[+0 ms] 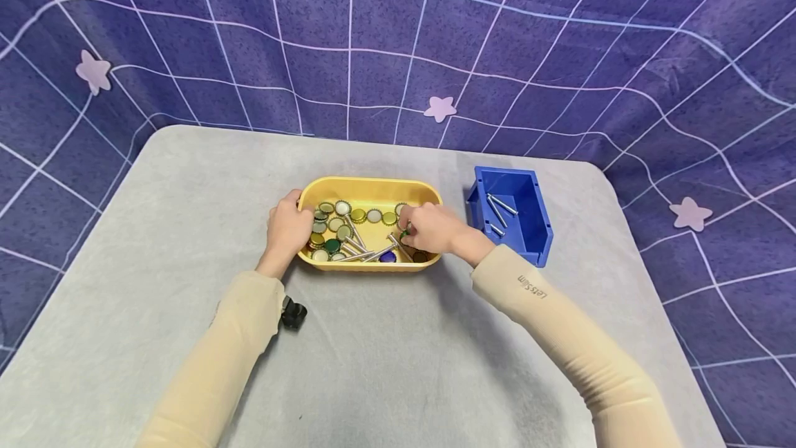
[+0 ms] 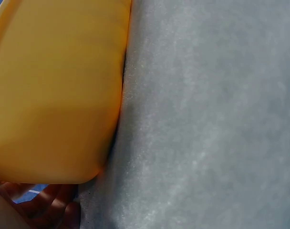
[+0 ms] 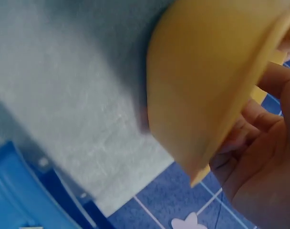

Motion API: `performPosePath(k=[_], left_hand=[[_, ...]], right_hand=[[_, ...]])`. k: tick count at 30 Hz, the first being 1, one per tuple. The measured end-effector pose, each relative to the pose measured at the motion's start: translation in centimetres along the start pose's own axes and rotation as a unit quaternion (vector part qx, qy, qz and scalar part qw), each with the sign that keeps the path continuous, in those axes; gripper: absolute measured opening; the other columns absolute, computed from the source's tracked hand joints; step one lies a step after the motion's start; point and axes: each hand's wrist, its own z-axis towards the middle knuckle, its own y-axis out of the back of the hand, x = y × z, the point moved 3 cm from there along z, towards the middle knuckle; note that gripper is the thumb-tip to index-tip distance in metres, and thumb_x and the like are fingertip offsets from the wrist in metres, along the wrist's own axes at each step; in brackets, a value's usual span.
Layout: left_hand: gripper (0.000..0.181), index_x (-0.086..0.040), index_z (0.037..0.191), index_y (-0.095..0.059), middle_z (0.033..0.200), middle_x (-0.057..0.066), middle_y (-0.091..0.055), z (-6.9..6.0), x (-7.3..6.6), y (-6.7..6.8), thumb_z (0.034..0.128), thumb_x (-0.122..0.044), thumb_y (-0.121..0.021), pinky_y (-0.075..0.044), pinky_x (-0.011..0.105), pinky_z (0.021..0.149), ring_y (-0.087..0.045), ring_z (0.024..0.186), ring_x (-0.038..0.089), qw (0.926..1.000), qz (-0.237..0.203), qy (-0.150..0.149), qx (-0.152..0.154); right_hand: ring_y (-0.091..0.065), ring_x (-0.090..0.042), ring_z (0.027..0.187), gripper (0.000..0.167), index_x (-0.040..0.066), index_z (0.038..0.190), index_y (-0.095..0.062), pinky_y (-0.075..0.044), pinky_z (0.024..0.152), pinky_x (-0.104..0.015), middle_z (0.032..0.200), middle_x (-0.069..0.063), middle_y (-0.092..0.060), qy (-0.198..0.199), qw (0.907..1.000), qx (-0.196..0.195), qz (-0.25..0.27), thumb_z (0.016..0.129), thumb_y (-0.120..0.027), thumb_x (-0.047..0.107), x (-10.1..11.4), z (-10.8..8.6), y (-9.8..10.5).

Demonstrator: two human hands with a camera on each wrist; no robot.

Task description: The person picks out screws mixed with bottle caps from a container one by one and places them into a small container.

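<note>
A yellow tray (image 1: pixel 370 267) holds bottle caps and several silver bolts (image 1: pixel 357 253). At its left end, my left hand (image 1: pixel 290 225) grips the rim, thumb on the inner side; the left wrist view shows bent fingers (image 2: pixel 54 205) against the tray's end (image 2: pixel 54 105). My right hand (image 1: pixel 435 228) reaches over the right end, fingers bent down among the caps beside a green one. In the right wrist view that hand (image 3: pixel 264 152) is behind the tray's wall (image 3: pixel 197 76), which hides its fingertips; whether they pinch anything cannot be seen.
To the right of the tray stands a blue bin (image 1: pixel 539 227) with several bolts in it, close to my right forearm. A black object (image 1: pixel 294 314) is at my left wrist. Behind the grey table (image 1: pixel 373 365) hangs a purple curtain with star shapes.
</note>
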Motion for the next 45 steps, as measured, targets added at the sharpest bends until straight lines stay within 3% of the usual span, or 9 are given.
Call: performPosePath(k=[4,7,12,19,29,37,45], left_hand=[[0.042,-0.008,0.136,-0.054,0.130,0.020,-0.063,0.0,0.0,0.0,0.0979,-0.021,-0.042,-0.043,0.056,0.102,-0.060,0.113,0.041,1.0000,0.001,-0.001,-0.001],[0.042,-0.008,0.136,-0.054,0.130,0.020,-0.063,0.1,0.1,-0.1,0.0980,-0.021,-0.042,-0.042,0.056,0.102,-0.059,0.114,0.041,1.0000,0.000,-0.001,0.001],[0.042,-0.009,0.137,-0.053,0.131,0.020,-0.062,0.1,0.1,-0.1,0.0981,-0.021,-0.042,-0.041,0.057,0.103,-0.058,0.116,0.042,1.0000,0.000,0.002,0.002],[0.042,-0.009,0.137,-0.053,0.131,0.020,-0.062,0.1,0.1,0.0,0.0981,-0.021,-0.042,-0.041,0.056,0.103,-0.059,0.115,0.042,1.0000,0.000,0.003,0.002],[0.043,-0.009,0.137,-0.053,0.131,0.020,-0.062,0.1,0.1,-0.1,0.0979,-0.022,-0.043,-0.040,0.057,0.103,-0.058,0.115,0.042,1.0000,0.002,0.003,0.001],[0.043,-0.009,0.139,-0.052,0.131,0.020,-0.062,0.1,0.1,0.0,0.0985,-0.022,-0.042,-0.043,0.057,0.101,-0.060,0.112,0.042,1.0000,-0.001,0.007,0.006],[0.042,-0.009,0.136,-0.054,0.129,0.020,-0.063,0.1,0.2,0.0,0.0985,-0.023,-0.043,-0.043,0.056,0.101,-0.060,0.112,0.041,1.0000,-0.003,0.004,0.002]], right_hand=[[-0.061,-0.017,0.075,0.011,0.013,0.087,-0.068,-0.051,0.067,-0.036,0.079,0.002,-0.065,-0.010,0.9996,0.020,-0.017,0.088,-0.073,0.023,0.3,0.3,-1.0],[-0.060,-0.018,0.073,0.020,0.016,0.076,-0.064,-0.048,0.064,-0.036,0.077,0.003,-0.063,-0.024,0.9986,0.035,-0.033,0.087,-0.074,0.029,0.3,0.5,-1.6],[-0.058,-0.018,0.073,0.028,0.020,0.070,-0.059,-0.048,0.063,-0.037,0.074,0.003,-0.060,-0.037,0.9961,0.051,-0.061,0.087,-0.073,0.037,0.4,0.9,-2.4],[-0.051,-0.017,0.065,0.035,0.021,0.059,-0.049,-0.040,0.054,-0.034,0.064,0.004,-0.050,-0.040,0.9963,0.036,-0.068,0.088,-0.069,0.023,0.5,1.0,-2.7],[-0.057,-0.021,0.067,0.025,0.017,0.075,-0.053,-0.049,0.059,-0.040,0.073,-0.001,-0.057,-0.050,0.9966,0.011,-0.064,0.088,-0.069,0.031,0.4,1.0,-2.7],[-0.055,-0.019,0.068,0.012,0.016,0.088,-0.056,-0.042,0.055,-0.032,0.077,-0.002,-0.059,-0.027,0.9986,0.017,-0.042,0.097,-0.058,0.024,0.6,0.9,-2.8],[-0.063,-0.025,0.077,0.011,0.012,0.095,-0.059,-0.053,0.064,-0.042,0.085,-0.006,-0.066,-0.029,0.9984,0.019,-0.044,0.100,-0.054,0.021,0.6,0.9,-2.6]])
